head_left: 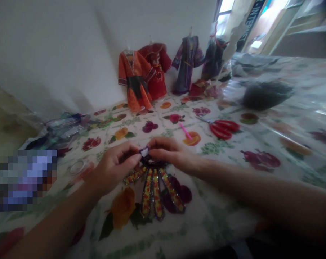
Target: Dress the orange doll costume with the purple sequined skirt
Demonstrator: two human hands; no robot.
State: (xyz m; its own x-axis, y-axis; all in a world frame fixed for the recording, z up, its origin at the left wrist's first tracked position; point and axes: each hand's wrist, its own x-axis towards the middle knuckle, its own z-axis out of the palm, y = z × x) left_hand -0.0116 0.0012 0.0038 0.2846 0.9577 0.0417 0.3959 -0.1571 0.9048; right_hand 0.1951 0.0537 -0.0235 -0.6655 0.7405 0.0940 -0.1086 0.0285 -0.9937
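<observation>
Both of my hands meet over the tablecloth at the centre of the head view. My left hand [118,162] pinches the left end of a dark band [153,163] that has a small white patch [144,152] on it. At the patch's right side, the fingers of my right hand [173,153] are closed on the same band. Several yellow and red patterned strips [156,194] with glittering dark edges fan out from the band towards me and lie on the cloth. The fingertips partly hide the band.
Red-handled scissors [223,128] and a pink stick [186,131] lie beyond my right hand. Small garments on stands, one orange [135,81], line the wall. Plastic-wrapped items [64,127] lie at left, near a clear round object [77,167]. A black bundle [267,95] rests at right.
</observation>
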